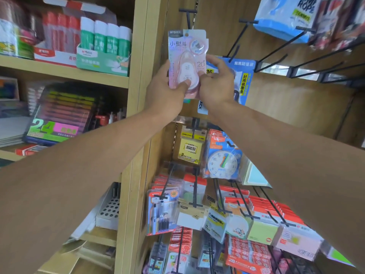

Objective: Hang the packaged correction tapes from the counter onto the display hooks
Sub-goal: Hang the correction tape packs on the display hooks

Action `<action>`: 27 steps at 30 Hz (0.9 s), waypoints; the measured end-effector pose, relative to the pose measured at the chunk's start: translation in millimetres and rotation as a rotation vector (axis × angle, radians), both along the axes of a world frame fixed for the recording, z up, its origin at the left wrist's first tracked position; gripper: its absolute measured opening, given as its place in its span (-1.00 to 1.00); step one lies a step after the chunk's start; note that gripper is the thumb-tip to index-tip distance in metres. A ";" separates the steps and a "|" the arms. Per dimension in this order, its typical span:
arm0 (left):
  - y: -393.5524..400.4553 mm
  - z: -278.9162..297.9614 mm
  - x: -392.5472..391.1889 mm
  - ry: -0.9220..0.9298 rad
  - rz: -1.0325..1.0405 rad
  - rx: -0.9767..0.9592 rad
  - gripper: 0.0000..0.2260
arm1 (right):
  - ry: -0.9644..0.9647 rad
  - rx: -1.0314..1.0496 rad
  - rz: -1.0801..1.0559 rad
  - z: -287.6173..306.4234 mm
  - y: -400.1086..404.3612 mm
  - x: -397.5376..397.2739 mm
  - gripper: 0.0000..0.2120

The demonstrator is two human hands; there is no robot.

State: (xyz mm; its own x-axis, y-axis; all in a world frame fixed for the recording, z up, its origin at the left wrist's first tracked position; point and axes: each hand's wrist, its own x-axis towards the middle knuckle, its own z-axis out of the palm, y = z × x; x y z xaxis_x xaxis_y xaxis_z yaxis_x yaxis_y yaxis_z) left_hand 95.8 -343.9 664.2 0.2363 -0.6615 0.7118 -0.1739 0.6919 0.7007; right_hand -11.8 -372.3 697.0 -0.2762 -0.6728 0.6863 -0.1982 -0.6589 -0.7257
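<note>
Lifting a pink pack up to its peg

Holding the packaged correction tape (187, 62) between both hands, we have it raised at about twelve o'clock in the head view, its punched top edge right at the black display hook (188, 17) on the wooden back panel (276, 99). Our left hand (167, 91) clamps the lower left edge, thumb pressed over the blister; our right hand (216, 84) pinches the right edge, fingers curled round it. We judge the two-handed hold serves to keep the card upright and square, so the hole can meet the hook's tip.

Whether the hook has already passed through the hole, we cannot tell: the card covers the tip. Behind our right hand, at three o'clock of the pack, a blue pack (244, 80) hangs half hidden. The counter named in the task is out of view, so any tapes left there are unseen. Top-right goods are blurred and cut off by the frame.
</note>
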 end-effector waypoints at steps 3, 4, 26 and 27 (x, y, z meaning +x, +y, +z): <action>2.3 -0.4 1.3 -0.006 0.022 0.016 -0.49 | -0.018 0.011 0.015 -0.9 3.0 0.6 -0.63; 2.9 -0.4 1.4 -0.007 0.025 0.022 -0.48 | -0.027 0.012 0.025 -1.3 3.3 0.9 -0.62; -27.0 -4.6 -7.8 -0.108 0.040 0.067 -0.28 | 0.149 -0.120 -0.183 -12.3 -13.8 -4.4 -0.52; -26.0 -7.2 -8.8 -0.086 0.042 0.059 -0.27 | 0.146 -0.140 -0.185 -14.7 -14.9 -4.4 -0.54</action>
